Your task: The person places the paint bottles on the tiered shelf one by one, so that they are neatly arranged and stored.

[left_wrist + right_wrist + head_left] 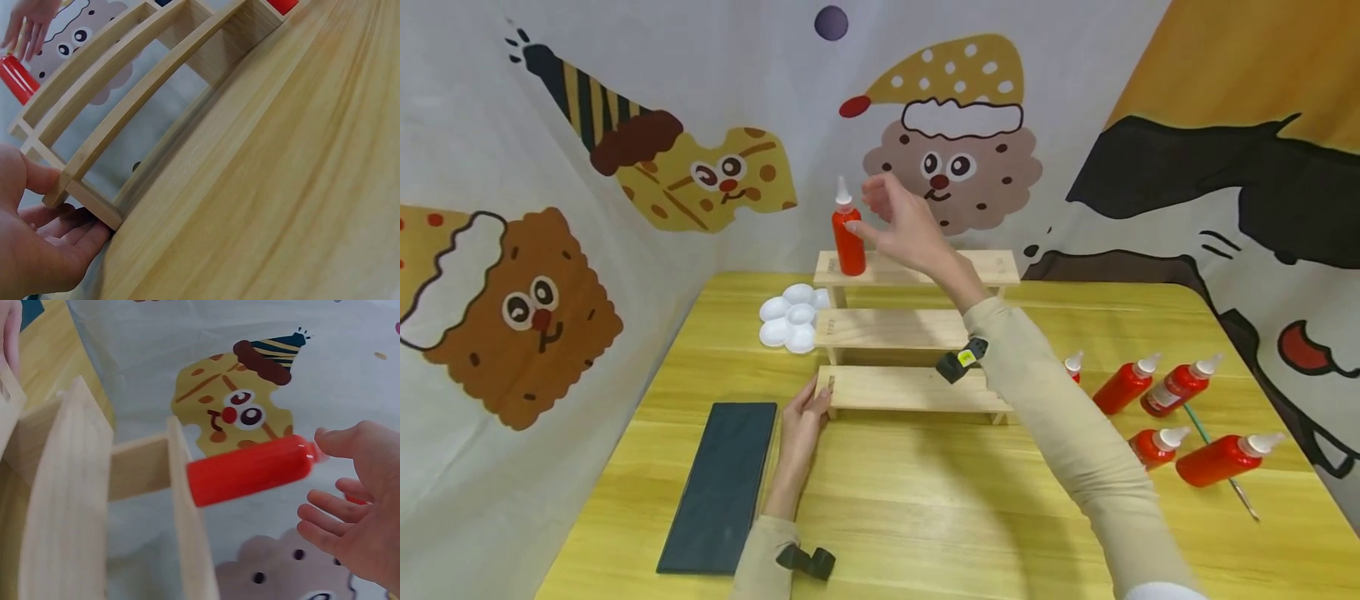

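Carefully, avoid tipping the red bottle (850,243), upright at the top left of the wooden rack (895,328): your spread right hand (906,225) is just beside it; steady the rack's bottom-left corner, pinched by your left hand (805,414).

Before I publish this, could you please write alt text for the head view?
A red bottle stands atop a three-tier wooden rack, with a person's right hand beside it and left hand gripping the bottom shelf's left end. More red bottles are on the table's right; a white palette and dark board on its left.
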The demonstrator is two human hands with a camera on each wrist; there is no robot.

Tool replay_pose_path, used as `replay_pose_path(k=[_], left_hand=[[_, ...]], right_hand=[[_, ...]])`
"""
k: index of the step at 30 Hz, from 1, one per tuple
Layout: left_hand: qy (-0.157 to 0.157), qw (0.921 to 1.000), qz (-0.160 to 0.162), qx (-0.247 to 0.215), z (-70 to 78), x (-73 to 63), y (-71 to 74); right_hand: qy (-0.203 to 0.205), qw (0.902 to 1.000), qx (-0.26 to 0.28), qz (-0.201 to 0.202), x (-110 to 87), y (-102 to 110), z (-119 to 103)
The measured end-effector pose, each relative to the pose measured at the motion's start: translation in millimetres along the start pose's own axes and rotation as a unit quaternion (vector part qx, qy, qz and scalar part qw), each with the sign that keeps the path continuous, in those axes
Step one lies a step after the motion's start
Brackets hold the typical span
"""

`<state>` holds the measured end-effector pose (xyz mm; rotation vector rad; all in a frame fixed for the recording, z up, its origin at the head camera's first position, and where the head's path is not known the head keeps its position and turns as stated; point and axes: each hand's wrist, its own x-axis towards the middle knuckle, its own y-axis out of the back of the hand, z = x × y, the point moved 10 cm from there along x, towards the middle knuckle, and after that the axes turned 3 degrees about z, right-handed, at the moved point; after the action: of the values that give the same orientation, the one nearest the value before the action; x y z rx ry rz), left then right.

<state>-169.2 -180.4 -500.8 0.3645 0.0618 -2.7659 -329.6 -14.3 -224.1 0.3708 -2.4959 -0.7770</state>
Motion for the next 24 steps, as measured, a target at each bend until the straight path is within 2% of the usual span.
replay_pose_path(k=[13,18,24], left_hand=[[0.002,0.9998,-0.008,0.015,-1.7,-2.2,-1.9],[-0.001,0.9998,-0.010,0.018,0.1,-2.2,-3.4],[-0.001,0.9998,-0.018,0.008,-0.3,-2.2,-5.9]], right_hand=[[0.031,0.9968,-0.067,0.029,-27.5,65.6,-12.8],[0.029,0.9946,-0.092,0.038,-41.1,86.9,-8.4],[0.020,0.9940,-0.098,0.045,-60.7,111.0,-0.2]])
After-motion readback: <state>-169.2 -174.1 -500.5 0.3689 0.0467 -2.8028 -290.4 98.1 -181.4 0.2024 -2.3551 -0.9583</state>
